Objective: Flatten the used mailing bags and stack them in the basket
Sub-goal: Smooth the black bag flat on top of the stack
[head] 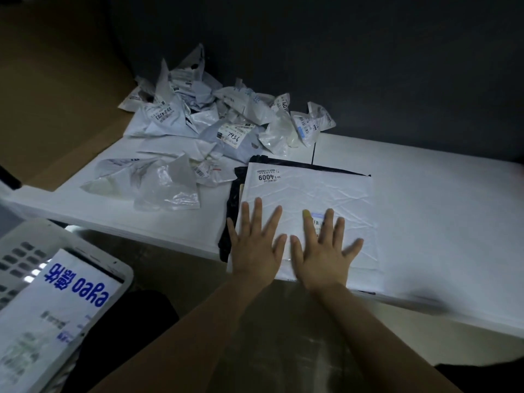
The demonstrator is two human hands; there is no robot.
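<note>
Both hands flat on the white mailing bag (pixel 312 191) at the table (pixel 439 211) edge.
I noted left hand (pixel 256 246) and right hand (pixel 323 252) side by side, fingers spread straight, pressing the bag down over a black bag (pixel 231 199). Crumpled bags (pixel 215 120) heaped far left. Basket (pixel 93 249) low left, holding one blue-printed bag (pixel 65 302).

Bare forearms; right hand (pixel 323 251) — yellow tip among its fingers (pixel 306 214)

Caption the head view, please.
Left hand and right hand press a white mailing bag flat on the table; crumpled bags behind, basket lower left.
</note>
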